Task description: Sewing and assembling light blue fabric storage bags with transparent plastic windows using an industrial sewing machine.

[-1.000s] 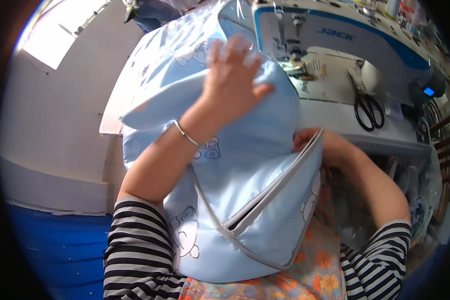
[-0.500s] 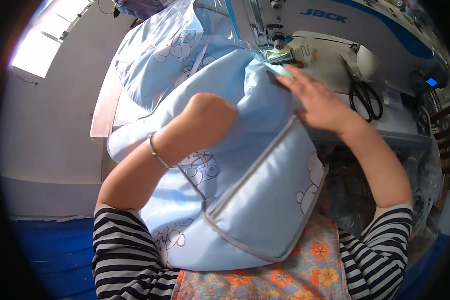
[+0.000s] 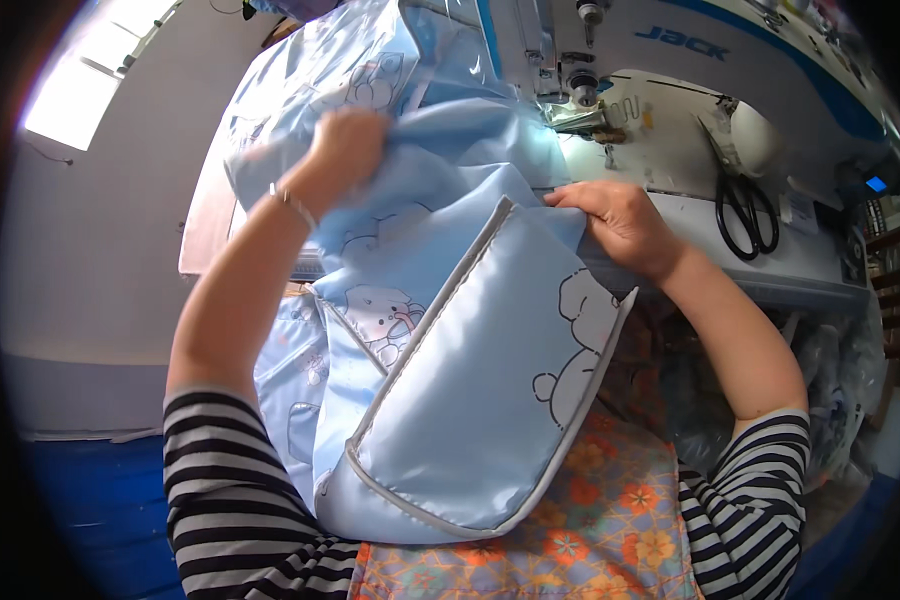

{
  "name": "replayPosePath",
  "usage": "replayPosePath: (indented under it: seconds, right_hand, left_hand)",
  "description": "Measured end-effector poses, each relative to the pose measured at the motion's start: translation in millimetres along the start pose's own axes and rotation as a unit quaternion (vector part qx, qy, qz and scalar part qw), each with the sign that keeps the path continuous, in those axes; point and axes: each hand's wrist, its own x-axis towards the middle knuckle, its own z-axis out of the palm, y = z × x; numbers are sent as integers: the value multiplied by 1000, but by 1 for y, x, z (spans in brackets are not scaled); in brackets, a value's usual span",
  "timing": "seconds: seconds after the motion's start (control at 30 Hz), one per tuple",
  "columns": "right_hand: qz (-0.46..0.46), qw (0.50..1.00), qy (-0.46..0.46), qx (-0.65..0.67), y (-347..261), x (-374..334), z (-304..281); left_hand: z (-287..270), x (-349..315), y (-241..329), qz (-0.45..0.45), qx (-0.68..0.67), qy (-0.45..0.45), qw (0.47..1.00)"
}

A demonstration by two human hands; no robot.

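A large light-blue printed fabric piece [image 3: 460, 370] with grey binding along its edges spreads from my lap up onto the sewing machine table. My left hand [image 3: 350, 150], slightly blurred, is closed on a raised fold of this fabric, left of the machine's needle area. My right hand [image 3: 625, 228] pinches the cloth's right edge between thumb and fingers, just in front of the table edge. The white and blue sewing machine [image 3: 670, 60] stands beyond, its presser foot area [image 3: 585, 120] lit, with cloth lying beside it. The left fingertips are hidden.
Black-handled scissors [image 3: 745, 210] lie on the machine table to the right. A rounded white object [image 3: 757, 140] sits behind them. Clear plastic bags [image 3: 830, 400] hang below the table on the right. A floral apron [image 3: 590, 520] covers my lap.
My left hand has moved away and to the left, lifting cloth. My right hand has come back from the needle area and closed on the edge. The bound panel has turned and shifted.
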Motion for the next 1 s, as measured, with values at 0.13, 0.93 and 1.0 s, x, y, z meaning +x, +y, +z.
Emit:
replayPosePath:
  seconds: [0.13,0.93,1.0]
  right_hand:
    - [-8,999,-49,-17,-2,7,2]
    - [-25,989,-29,-142,-23,11,14]
    - [-23,989,-30,-146,-22,10,15]
  left_hand:
    - [28,57,-5,-19,70,158,985]
    - [7,100,-24,6,-365,450,815]
    - [-6,92,-27,96,-236,486,836]
